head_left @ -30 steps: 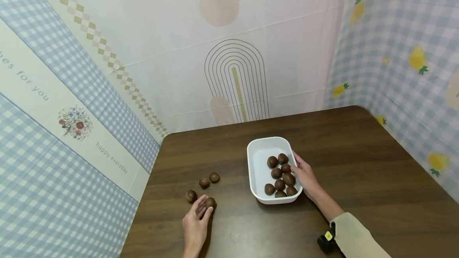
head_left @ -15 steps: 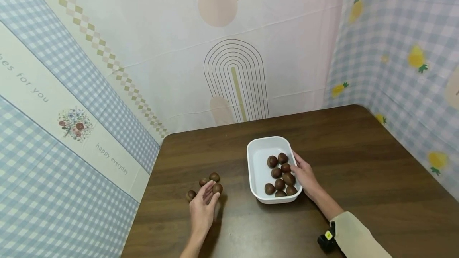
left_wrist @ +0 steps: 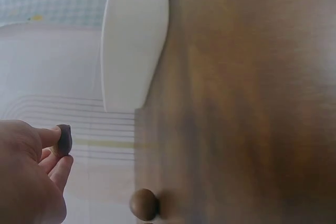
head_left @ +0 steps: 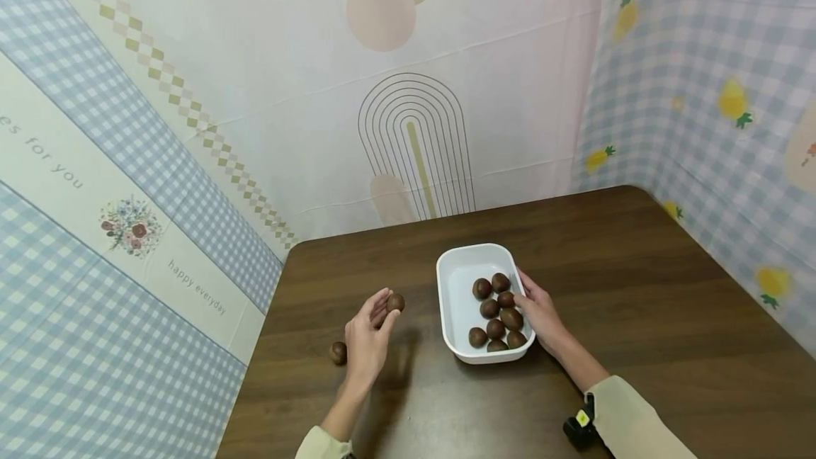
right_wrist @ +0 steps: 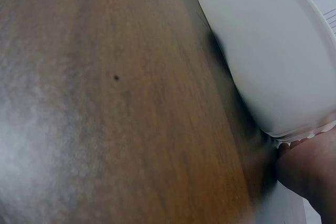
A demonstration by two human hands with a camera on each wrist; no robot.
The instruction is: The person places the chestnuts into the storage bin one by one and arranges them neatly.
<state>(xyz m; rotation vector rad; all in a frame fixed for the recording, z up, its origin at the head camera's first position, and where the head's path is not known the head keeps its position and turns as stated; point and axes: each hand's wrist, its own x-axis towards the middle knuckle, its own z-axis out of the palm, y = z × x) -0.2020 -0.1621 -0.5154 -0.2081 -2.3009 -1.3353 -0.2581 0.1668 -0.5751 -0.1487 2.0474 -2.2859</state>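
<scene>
"White, the tray (head_left: 458, 296). Where is it?"

"Right of the middle of the brown table (head_left: 593, 253), with the right hand (head_left: 540, 314) at its right side."

"Holding it?"

"Yes, gripping the wall: thumb over the rim, fingers outside. They're partly hidden, so I can't tell how far they reach underneath."

"What's inside?"

"Nine brown nuts (head_left: 511, 319) that I can count, gathered toward the right and near parts."

"And the left hand (head_left: 368, 346)?"

"Left of the tray, above the table, its shadow cast to the right. Thumb and fingers are bent and nearly together, with one nut between them."

"So it's a pinch. Where's the held nut (head_left: 395, 302)?"

"At the fingertips, apart from the tray, near its left side."

"Any on the table?"

"A loose nut (head_left: 338, 353) lies just left of the left hand. The hand may cover others; I can't tell from the head view."

"What's at the back?"

"A pale cloth (head_left: 306, 126) with an arch pattern (head_left: 412, 122) behind the far edge, and blue-checked cloth (head_left: 695, 41) on the right."

"On the right arm?"

"A pale sleeve (head_left: 627, 413), and a black device (head_left: 576, 433) at the wrist."
</scene>
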